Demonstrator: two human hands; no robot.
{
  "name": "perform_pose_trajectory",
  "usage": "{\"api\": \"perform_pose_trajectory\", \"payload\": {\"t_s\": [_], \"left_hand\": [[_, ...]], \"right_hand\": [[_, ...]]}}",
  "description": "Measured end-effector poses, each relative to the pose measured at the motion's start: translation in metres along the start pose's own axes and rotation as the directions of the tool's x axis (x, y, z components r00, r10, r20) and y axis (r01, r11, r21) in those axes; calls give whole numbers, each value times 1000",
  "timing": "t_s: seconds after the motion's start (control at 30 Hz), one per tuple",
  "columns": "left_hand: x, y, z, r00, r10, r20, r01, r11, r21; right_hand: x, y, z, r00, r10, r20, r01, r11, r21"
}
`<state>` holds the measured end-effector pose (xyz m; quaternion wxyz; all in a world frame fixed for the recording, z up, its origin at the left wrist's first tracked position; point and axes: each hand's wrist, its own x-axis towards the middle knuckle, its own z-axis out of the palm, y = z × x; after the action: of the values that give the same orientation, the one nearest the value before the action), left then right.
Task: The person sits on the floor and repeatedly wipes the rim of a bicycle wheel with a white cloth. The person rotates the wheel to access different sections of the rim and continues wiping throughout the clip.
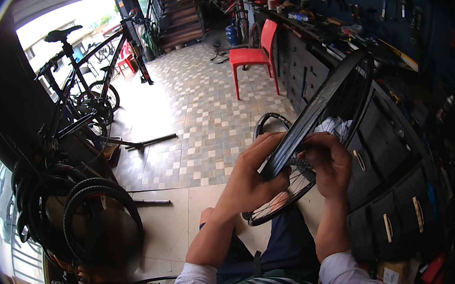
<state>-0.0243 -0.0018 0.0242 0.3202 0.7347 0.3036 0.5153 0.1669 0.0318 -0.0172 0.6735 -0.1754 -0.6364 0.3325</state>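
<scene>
A bicycle wheel [312,109] with a dark rim and thin spokes stands tilted before me, its top leaning away to the right and its lower edge between my knees. No tyre shows on the visible rim channel. My left hand [255,175] is closed round the near side of the rim, thumb across the channel. On the other side my right hand [328,165] has its fingers curled, the tips pinching at the rim's edge. Whether those tips also hold something small is hidden. Beyond the wheel, a knobby tyre [270,117] is partly covered by it.
Dark drawers [373,144] under a cluttered workbench [332,36] run close on my right. A red chair [255,56] stands ahead. At left are a bicycle [75,69], hanging tubes or tyres [24,194] and loose tyres [97,187]. A metal bar [154,202] lies on the tiled floor [203,117].
</scene>
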Motion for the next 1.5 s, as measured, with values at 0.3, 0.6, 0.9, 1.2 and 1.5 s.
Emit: {"api": "perform_pose_trajectory", "payload": {"t_s": [0.3, 0.6, 0.9, 1.2, 1.5], "left_hand": [[-6, -17, 10, 993, 101, -67, -105, 993, -46], [-11, -4, 11, 996, 91, -15, -91, 996, -5], [-16, -10, 15, 989, 142, -29, -143, 989, -27], [-17, 1, 20, 990, 125, -60, -124, 992, 22], [-17, -2, 20, 990, 135, -35, -135, 991, -3]], "right_hand": [[-20, 28, 15, 968, -183, -171, 132, 953, -272], [-6, 5, 15, 956, 98, -275, -87, 995, 53], [-20, 11, 7, 992, -114, -53, 106, 985, -133], [-16, 2, 8, 981, 94, -170, -83, 994, 69], [-21, 7, 8, 993, -44, -107, 27, 988, -153]]}}
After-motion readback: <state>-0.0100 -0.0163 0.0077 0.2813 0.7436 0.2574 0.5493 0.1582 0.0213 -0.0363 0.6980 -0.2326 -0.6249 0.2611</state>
